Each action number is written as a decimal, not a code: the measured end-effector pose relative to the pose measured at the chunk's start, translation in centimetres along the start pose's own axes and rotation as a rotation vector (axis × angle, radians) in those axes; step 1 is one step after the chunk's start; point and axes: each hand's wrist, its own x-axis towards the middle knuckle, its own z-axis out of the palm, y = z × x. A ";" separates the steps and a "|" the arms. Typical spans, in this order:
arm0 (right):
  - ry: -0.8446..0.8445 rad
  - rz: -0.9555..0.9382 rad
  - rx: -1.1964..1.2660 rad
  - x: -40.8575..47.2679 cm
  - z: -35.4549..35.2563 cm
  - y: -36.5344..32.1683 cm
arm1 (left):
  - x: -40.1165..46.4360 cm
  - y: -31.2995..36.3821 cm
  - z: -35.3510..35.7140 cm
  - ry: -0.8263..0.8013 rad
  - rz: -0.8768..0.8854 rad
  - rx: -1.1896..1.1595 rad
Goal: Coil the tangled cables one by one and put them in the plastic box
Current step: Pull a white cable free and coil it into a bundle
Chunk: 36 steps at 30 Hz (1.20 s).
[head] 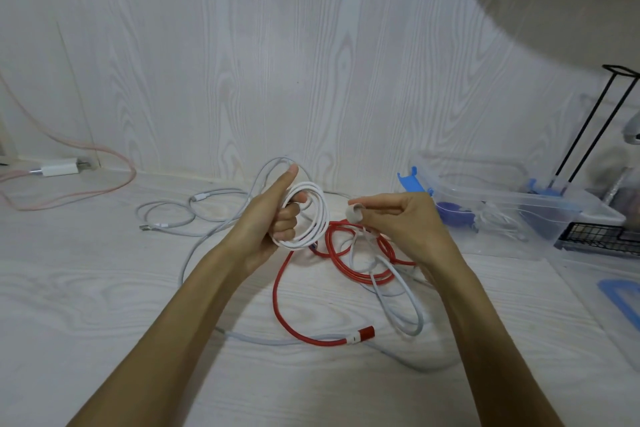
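Note:
My left hand [273, 215] grips a coil of white cable [313, 215] above the floor, fingers curled through its loops and thumb sticking up. My right hand [398, 218] pinches the white plug end of that cable [354, 213] just to the right of the coil. Below both hands lies a tangle: a red cable [287, 308] with a red-and-white plug [362, 334] and pale grey cables [401, 298] looped through it. The clear plastic box [512, 204] with blue clips stands open at the right and holds a coiled white cable.
More grey cables [166, 215] lie at the left of the tangle. A white charger [59, 166] with a pink cable [104, 184] sits by the wall at far left. The box's blue-rimmed lid [620, 298] lies at right, near a black wire rack [595, 236].

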 end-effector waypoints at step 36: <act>-0.478 0.218 0.215 -0.4 0.5 -0.4 | -1.4 1.1 0.0 -0.517 -0.239 -0.183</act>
